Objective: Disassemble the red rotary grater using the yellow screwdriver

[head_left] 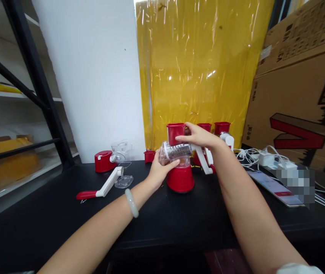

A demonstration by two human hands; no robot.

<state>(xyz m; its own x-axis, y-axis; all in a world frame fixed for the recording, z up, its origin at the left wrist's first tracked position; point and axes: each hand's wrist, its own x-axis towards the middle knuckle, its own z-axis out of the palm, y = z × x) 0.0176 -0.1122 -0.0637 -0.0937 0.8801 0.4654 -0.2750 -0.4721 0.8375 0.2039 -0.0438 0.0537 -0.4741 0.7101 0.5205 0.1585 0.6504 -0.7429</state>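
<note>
A rotary grater [180, 179] stands upright on the black table in front of me, with a red base, a clear housing and a metal drum [179, 150] lying across it. My left hand [160, 169] is closed around the left side of the clear housing, thumb across its front. At the top, my right hand [199, 136] grips the red food pusher [175, 133], thumb on its front face and fingers partly hidden behind. A white crank handle [203, 159] with a red grip hangs from the grater's right side, below my right wrist.
On the left lie a red base [103, 161], clear plastic parts [124, 182] and a loose crank [109, 184]. More red graters [222, 128] stand behind my right arm. A phone [275, 187], chargers and white cables [248, 158] are at the right, before a large carton [296, 99].
</note>
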